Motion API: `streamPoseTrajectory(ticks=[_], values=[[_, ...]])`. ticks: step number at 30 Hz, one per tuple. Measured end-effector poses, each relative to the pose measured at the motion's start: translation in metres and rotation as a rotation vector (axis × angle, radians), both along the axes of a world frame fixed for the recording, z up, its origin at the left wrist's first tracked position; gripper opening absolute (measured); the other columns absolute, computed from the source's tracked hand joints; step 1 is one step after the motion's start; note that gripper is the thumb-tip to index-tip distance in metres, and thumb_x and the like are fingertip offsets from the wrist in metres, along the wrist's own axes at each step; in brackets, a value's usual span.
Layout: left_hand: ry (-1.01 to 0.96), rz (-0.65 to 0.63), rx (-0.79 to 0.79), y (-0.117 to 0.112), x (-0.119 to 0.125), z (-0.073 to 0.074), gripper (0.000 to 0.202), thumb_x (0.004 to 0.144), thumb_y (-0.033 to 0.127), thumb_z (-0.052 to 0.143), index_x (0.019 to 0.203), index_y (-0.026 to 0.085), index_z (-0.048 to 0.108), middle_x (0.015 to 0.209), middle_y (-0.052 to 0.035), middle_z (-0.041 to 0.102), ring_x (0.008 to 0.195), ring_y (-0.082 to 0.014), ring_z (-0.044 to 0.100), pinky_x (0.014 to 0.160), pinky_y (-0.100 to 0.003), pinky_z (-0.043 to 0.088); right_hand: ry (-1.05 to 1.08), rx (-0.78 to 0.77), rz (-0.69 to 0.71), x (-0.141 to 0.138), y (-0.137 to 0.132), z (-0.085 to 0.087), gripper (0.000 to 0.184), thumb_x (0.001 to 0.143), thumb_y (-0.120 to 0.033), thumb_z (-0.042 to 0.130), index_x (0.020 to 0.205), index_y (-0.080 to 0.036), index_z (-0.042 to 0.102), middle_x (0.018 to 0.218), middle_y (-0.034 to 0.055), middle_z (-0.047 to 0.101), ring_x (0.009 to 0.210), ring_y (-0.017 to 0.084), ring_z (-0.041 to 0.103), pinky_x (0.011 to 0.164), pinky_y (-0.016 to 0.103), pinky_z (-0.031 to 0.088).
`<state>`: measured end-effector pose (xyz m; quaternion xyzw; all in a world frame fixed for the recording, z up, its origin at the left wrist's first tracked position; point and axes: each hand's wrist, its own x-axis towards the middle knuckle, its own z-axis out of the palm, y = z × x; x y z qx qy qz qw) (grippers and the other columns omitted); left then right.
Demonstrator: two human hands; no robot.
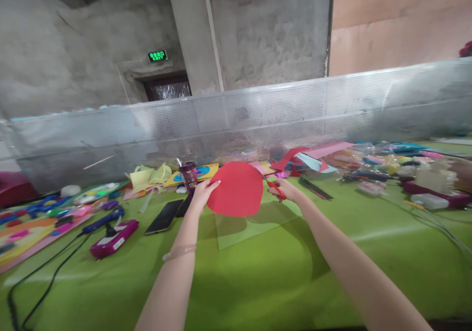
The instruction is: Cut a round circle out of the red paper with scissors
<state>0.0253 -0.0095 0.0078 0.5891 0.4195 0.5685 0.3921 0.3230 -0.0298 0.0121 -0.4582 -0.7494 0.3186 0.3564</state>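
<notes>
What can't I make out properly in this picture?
In the head view:
Left hand: most fingers are hidden behind the red paper.
Scissors: the right hand covers part of the handles; the blades are too small and blurred to judge their opening.
Dark object beside the phone: partly behind the left forearm.
Red object: cut off by the left edge.

ok so phone [164, 218] is left of the held paper [236, 191], power strip [115, 240] further left on the desk [239, 291], cup [189, 177] behind, then the panel [258, 109].

The red paper [236, 189] is roughly round, kinda lopsided, and held up flat-ish. Red-handled scissors [279, 191] sit right at the paper's right edge.
</notes>
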Motion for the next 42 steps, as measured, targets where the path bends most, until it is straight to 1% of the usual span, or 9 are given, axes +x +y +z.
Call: streamPoseTrajectory(ticks=[4,8,13,16,21,27,31,42], values=[[-0.002,0.004,-0.009,-0.002,0.0,0.002,0.041,0.061,0.042,0.069,0.093,0.016,0.066,0.092,-0.0075,0.069,0.085,-0.0252,0.063,0.076,-0.035,0.049,0.006,-0.018,-0.004,-0.001,-0.003,0.002,0.023,0.066,-0.026,0.053,0.051,-0.018,0.038,0.04,-0.0056,0.04,0.033,0.007,0.039,0.033,0.02,0.038],[-0.013,0.005,-0.014,-0.003,0.0,0.002,0.041,0.062,0.041,0.069,0.094,0.016,0.066,0.093,-0.0076,0.069,0.086,-0.0253,0.063,0.076,-0.036,0.049,0.0,-0.001,-0.02,-0.002,-0.004,0.002,0.026,0.068,-0.029,0.054,0.05,-0.019,0.037,0.039,-0.0057,0.038,0.033,0.006,0.038,0.033,0.019,0.038],[-0.042,0.018,-0.003,0.003,0.0,-0.002,0.043,0.061,0.043,0.069,0.094,0.015,0.065,0.09,-0.0076,0.069,0.084,-0.025,0.063,0.075,-0.036,0.049,0.077,0.05,-0.023,-0.004,-0.001,0.0,0.028,0.072,-0.033,0.051,0.051,-0.019,0.039,0.041,-0.0036,0.045,0.035,0.007,0.042,0.038,0.02,0.041],[-0.05,0.03,0.013,0.007,0.001,-0.005,0.044,0.061,0.044,0.068,0.095,0.016,0.064,0.088,-0.007,0.069,0.083,-0.0251,0.063,0.074,-0.036,0.049,0.088,0.056,-0.012,-0.006,0.002,-0.003,0.028,0.073,-0.031,0.048,0.049,-0.019,0.04,0.04,-0.0022,0.047,0.036,0.008,0.044,0.04,0.02,0.041],[-0.057,0.033,0.046,0.01,0.004,-0.008,0.043,0.064,0.043,0.067,0.097,0.015,0.064,0.09,-0.0075,0.068,0.085,-0.0249,0.063,0.074,-0.036,0.049,0.091,0.031,0.025,-0.01,0.003,-0.006,0.027,0.073,-0.027,0.046,0.047,-0.018,0.042,0.04,-0.0002,0.05,0.037,0.009,0.047,0.04,0.02,0.04],[-0.043,0.031,0.067,0.007,0.007,-0.007,0.043,0.066,0.044,0.064,0.098,0.015,0.063,0.094,-0.0088,0.068,0.088,-0.0255,0.062,0.076,-0.036,0.049,0.082,0.0,0.022,-0.013,0.001,-0.008,0.023,0.072,-0.024,0.046,0.05,-0.018,0.042,0.041,-0.0004,0.053,0.038,0.009,0.049,0.042,0.02,0.042],[-0.022,0.035,0.079,0.006,0.007,-0.006,0.043,0.067,0.044,0.064,0.099,0.015,0.063,0.095,-0.0088,0.068,0.088,-0.0256,0.062,0.077,-0.036,0.048,0.072,0.0,0.029,-0.014,0.0,-0.008,0.021,0.071,-0.022,0.045,0.051,-0.018,0.043,0.041,-0.001,0.053,0.038,0.009,0.049,0.041,0.02,0.041],[-0.021,0.038,0.077,0.006,0.007,-0.006,0.044,0.066,0.045,0.064,0.098,0.015,0.063,0.089,-0.008,0.069,0.085,-0.0256,0.063,0.074,-0.035,0.049,0.033,0.013,0.021,-0.014,-0.002,-0.005,0.021,0.072,-0.021,0.043,0.051,-0.018,0.043,0.041,-0.001,0.053,0.038,0.009,0.049,0.041,0.019,0.041]])
